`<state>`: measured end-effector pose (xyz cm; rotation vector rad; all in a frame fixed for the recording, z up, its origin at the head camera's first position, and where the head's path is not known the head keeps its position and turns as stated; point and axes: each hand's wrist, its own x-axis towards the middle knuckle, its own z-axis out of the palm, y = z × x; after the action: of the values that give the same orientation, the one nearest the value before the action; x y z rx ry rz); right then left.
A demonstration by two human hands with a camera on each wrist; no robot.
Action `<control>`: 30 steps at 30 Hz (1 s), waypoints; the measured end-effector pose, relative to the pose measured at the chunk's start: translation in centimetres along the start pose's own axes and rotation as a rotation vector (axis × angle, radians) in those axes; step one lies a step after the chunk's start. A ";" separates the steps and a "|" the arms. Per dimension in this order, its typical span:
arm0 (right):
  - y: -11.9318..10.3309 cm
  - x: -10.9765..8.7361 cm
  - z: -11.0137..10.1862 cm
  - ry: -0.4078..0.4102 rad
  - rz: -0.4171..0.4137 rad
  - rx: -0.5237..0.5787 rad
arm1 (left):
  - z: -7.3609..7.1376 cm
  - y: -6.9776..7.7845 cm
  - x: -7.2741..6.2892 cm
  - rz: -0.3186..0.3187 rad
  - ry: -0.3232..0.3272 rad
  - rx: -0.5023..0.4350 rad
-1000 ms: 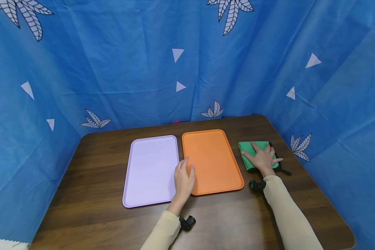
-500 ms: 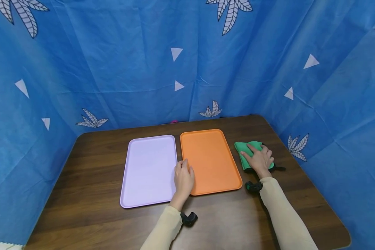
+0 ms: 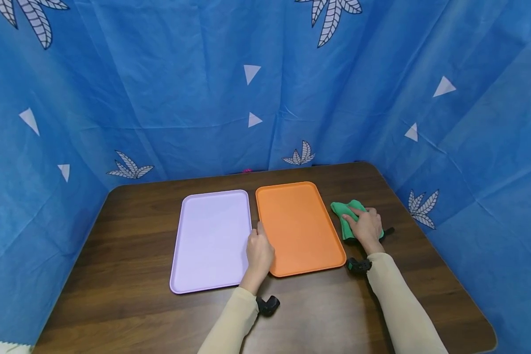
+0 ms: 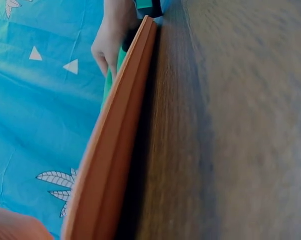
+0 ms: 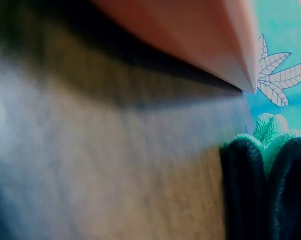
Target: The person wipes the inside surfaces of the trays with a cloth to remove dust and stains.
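Observation:
My left hand (image 3: 260, 253) grips the left rim of an orange tray (image 3: 303, 231), its fingers curled in over the edge. Side-on in the left wrist view, the tray's rim (image 4: 115, 130) runs close over the table, with part of the hand (image 4: 15, 225) at the lower left. To the right of that tray, my right hand (image 3: 368, 228) holds a green cloth with black edging (image 3: 347, 232), bunched up under the fingers. The right wrist view has the cloth's fuzzy green folds and black edge (image 5: 245, 185) at the lower right; most of the grip is out of that view.
A lilac tray (image 3: 212, 241) lies left of the orange one, its right edge beside my left hand. The brown wooden table (image 3: 128, 275) has rounded corners. Blue patterned curtains (image 3: 194, 98) hang behind it and at both sides.
The right hand's spread fingers have drawn together, bunching the flat cloth and shifting it slightly left. The left hand's fingers have curled in at the orange tray's rim.

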<state>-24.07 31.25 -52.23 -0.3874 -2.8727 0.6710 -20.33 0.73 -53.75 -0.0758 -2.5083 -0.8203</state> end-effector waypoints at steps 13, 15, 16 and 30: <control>-1.4 -0.7 -1.0 0.182 -0.146 0.135 | -0.7 0.6 0.7 -0.411 -0.178 -0.558; -2.4 -1.1 -1.4 0.222 -0.188 0.151 | -0.6 0.6 0.8 -0.441 -0.170 -0.586; -2.8 -1.3 -1.8 0.242 -0.208 0.155 | -0.6 0.6 0.8 -0.440 -0.155 -0.587; -7.9 -4.5 -5.3 0.393 -0.329 0.293 | -0.1 0.6 0.7 -0.343 0.015 -0.547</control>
<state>-20.35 25.29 -44.37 0.0010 -2.3464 0.8279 -20.74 1.07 -53.06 0.1815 -2.2415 -1.6205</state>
